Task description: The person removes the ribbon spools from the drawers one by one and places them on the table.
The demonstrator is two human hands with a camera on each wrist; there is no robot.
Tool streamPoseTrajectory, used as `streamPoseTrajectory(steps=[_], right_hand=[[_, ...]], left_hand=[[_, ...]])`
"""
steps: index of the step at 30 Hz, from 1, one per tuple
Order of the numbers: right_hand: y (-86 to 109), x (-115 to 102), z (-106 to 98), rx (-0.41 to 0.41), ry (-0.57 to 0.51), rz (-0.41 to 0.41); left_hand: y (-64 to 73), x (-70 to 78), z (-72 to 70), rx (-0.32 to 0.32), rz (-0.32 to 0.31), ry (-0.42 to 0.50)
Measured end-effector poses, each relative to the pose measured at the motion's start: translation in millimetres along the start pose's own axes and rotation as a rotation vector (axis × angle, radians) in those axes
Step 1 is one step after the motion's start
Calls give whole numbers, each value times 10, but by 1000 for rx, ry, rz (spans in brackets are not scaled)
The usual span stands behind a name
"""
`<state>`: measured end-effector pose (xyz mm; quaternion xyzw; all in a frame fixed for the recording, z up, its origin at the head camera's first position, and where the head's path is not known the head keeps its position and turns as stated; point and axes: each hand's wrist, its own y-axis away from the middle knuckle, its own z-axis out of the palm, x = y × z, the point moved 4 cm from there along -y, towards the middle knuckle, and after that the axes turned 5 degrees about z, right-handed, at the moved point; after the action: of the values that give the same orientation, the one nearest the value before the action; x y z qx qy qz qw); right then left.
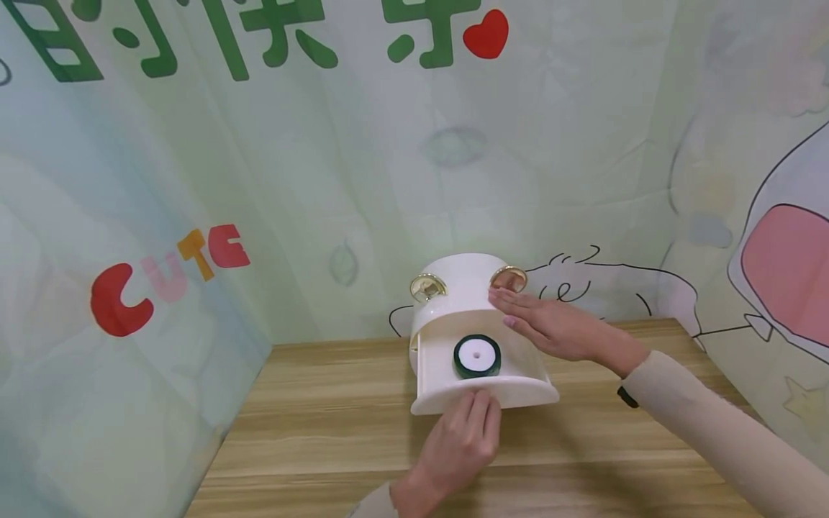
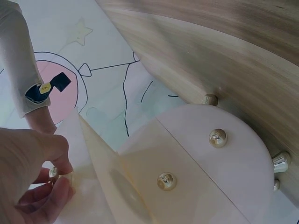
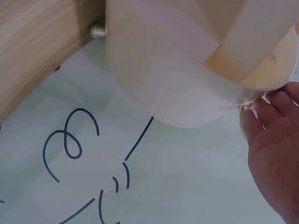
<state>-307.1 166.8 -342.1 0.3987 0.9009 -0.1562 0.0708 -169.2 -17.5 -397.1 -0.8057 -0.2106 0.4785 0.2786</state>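
"cute" (image 1: 176, 275) and "的快乐" (image 1: 285, 17) stand on the backdrop (image 1: 363, 187).

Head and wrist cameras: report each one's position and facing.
Head: on the head, facing forward and down at the white box; left hand and right hand show.
Left wrist: on that wrist, facing the box's knobbed front; left hand pinching a knob, right sleeve beyond.
Right wrist: on that wrist, facing the box's curved side; right hand shows.
Wrist views share box and table.

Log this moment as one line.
left hand: pinches gold knob; right hand: touches white cabinet; top drawer: open; inside: green-white spool
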Motion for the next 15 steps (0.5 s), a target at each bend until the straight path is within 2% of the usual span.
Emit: streamPoseTrajectory(steps=[9, 15], right_hand=[[1, 6, 5, 1, -6, 5], [0, 14, 21, -3, -10, 5]], left_hand=[[15, 1, -24, -17, 3, 35], [17, -31, -47, -8, -35, 46]])
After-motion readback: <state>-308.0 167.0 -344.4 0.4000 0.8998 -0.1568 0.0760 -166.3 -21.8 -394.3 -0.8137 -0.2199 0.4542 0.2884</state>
